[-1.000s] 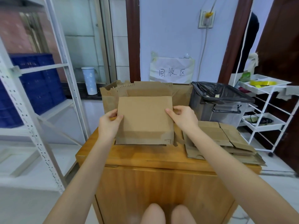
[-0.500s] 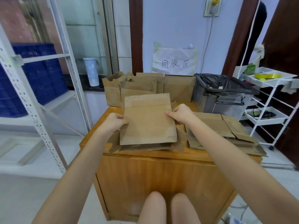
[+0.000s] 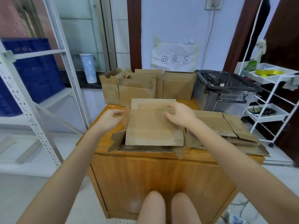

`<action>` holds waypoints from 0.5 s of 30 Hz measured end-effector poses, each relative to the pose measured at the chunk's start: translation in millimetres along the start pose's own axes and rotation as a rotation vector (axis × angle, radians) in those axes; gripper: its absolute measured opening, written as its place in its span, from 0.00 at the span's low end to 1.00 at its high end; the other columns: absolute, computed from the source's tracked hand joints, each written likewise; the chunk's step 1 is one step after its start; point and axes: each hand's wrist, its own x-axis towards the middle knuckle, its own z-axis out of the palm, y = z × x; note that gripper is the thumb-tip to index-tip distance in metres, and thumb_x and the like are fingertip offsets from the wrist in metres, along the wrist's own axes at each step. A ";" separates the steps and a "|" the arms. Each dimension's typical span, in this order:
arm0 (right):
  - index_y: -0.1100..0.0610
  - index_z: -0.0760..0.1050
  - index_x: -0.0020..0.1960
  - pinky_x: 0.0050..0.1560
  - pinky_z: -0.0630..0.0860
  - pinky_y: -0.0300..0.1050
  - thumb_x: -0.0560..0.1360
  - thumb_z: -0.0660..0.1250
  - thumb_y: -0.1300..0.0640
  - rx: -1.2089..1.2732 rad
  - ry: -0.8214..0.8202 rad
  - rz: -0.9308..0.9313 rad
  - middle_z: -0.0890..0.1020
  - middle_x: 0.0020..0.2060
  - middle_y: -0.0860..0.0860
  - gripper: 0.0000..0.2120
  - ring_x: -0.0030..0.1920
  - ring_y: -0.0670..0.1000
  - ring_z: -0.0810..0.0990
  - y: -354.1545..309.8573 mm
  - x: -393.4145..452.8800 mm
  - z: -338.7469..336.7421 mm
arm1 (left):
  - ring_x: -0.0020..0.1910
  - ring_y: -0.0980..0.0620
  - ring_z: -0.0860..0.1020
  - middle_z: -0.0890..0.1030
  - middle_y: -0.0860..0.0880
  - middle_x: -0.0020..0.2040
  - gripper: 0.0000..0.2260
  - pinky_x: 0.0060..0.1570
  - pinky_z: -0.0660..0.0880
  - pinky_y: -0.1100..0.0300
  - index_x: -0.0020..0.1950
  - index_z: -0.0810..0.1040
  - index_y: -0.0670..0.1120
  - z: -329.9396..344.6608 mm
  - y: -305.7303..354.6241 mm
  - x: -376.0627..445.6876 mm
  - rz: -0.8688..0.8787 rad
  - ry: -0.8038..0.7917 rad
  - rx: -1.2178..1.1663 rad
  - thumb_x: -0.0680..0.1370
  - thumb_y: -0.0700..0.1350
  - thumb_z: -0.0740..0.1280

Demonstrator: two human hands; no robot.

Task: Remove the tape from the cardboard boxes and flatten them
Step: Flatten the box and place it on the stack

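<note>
My left hand (image 3: 111, 118) hovers loose and empty just left of the flattened box (image 3: 153, 128), which lies flat on the wooden table (image 3: 103, 147). My right hand (image 3: 179, 114) is over its far edge, fingers relaxed, gripping nothing. To the right sits a stack of flattened boxes (image 3: 226, 126); behind, upright boxes (image 3: 137, 88) wait.
</note>
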 end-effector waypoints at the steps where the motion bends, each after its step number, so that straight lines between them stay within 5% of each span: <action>1: 0.54 0.67 0.72 0.63 0.72 0.50 0.78 0.61 0.44 0.005 -0.021 -0.072 0.72 0.69 0.51 0.25 0.69 0.53 0.70 -0.8 -0.4 -0.3 | 0.71 0.49 0.66 0.69 0.48 0.72 0.19 0.70 0.63 0.53 0.73 0.68 0.46 1.4 -2.2 2.2 0.043 -0.012 0.024 0.82 0.43 0.60; 8: 0.54 0.53 0.78 0.76 0.49 0.52 0.80 0.50 0.38 -0.150 -0.331 -0.174 0.54 0.78 0.52 0.32 0.77 0.52 0.50 6.6 -7.8 18.8 | 0.77 0.57 0.50 0.56 0.55 0.78 0.24 0.73 0.49 0.58 0.78 0.58 0.50 31.4 -6.5 9.4 0.226 -0.239 0.135 0.82 0.51 0.59; 15: 0.52 0.50 0.79 0.77 0.45 0.52 0.81 0.47 0.38 -0.103 -0.353 -0.139 0.52 0.78 0.50 0.31 0.78 0.50 0.47 24.7 -14.7 43.9 | 0.78 0.54 0.50 0.54 0.56 0.78 0.24 0.75 0.49 0.50 0.78 0.58 0.51 55.3 -26.7 19.5 0.196 -0.262 0.319 0.82 0.54 0.57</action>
